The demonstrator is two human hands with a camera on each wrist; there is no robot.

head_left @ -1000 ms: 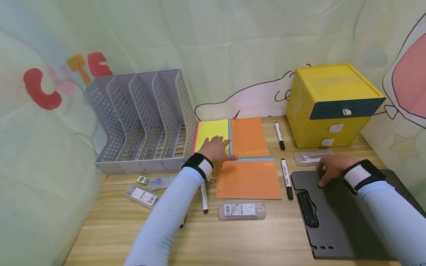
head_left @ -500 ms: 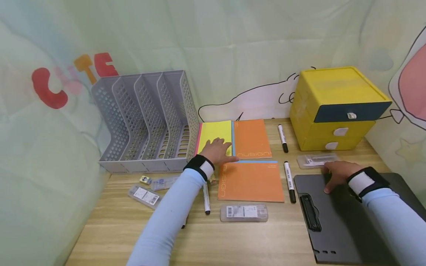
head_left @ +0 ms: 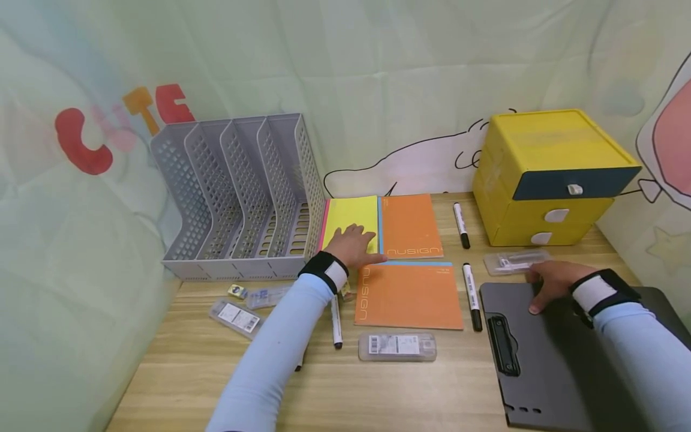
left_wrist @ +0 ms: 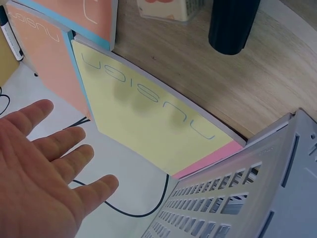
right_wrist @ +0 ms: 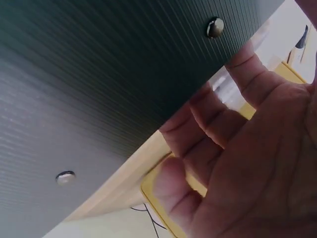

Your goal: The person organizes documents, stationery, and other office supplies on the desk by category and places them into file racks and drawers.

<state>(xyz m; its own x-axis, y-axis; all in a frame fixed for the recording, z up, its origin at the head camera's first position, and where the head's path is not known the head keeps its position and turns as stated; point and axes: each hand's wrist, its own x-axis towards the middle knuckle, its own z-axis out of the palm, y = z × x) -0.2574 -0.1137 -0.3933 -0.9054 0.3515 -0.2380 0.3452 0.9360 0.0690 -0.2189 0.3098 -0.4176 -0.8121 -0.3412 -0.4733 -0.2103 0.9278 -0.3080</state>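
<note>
My left hand [head_left: 353, 245] hovers palm down, fingers straight, over the near end of a yellow notebook [head_left: 351, 213] that lies beside the grey file rack [head_left: 237, 192]. In the left wrist view the left hand [left_wrist: 54, 163] is spread above the yellow notebook [left_wrist: 148, 124], and only finger shadows fall on the cover. My right hand [head_left: 550, 279] rests on the far edge of a dark clipboard [head_left: 550, 360]. Its fingers [right_wrist: 198, 119] are loosely bent over the edge of the clipboard [right_wrist: 99, 74].
Two orange notebooks [head_left: 410, 225] [head_left: 410, 294] lie mid-table. Black markers [head_left: 461, 225] [head_left: 471, 288] [head_left: 336, 321] and clear plastic cases [head_left: 397, 347] [head_left: 515, 261] [head_left: 234, 316] are scattered about. A yellow drawer box [head_left: 545, 162] stands at the back right. The table's wood [head_left: 378, 390] shows along the front.
The head view has drifted slightly. Both hands stay where they were, the left over the yellow notebook and the right on the clipboard's far edge.
</note>
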